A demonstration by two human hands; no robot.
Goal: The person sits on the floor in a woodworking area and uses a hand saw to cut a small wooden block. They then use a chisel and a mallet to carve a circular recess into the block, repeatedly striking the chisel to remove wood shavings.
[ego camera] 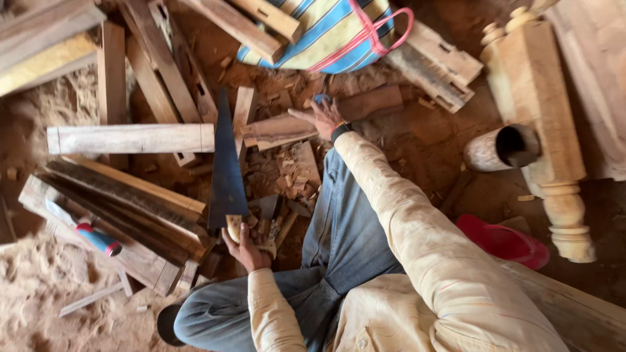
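Our left grip [246,248] clenches the saw [225,171] handle; right hand [324,117], released, presses a plank [287,128] beyond the saw; striped bag [332,32] farther off.

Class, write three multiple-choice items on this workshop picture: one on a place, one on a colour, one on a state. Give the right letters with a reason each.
1. Where does the striped bag lie?
A. at the top, among the planks
B. on the person's lap
C. inside the hollow cylinder

2. What colour is the flat thing beside the turned wooden post, at lower right?
A. green
B. red
C. white

3. What is the left hand doing?
A. resting open on sawdust
B. gripping the handsaw by its handle
C. holding a chisel

Answers: 1 A, the bag sits at the top edge among timber. 2 B, the red thing lies by the post's base. 3 B, the fingers wrap the saw handle, while the right hand presses on a board.
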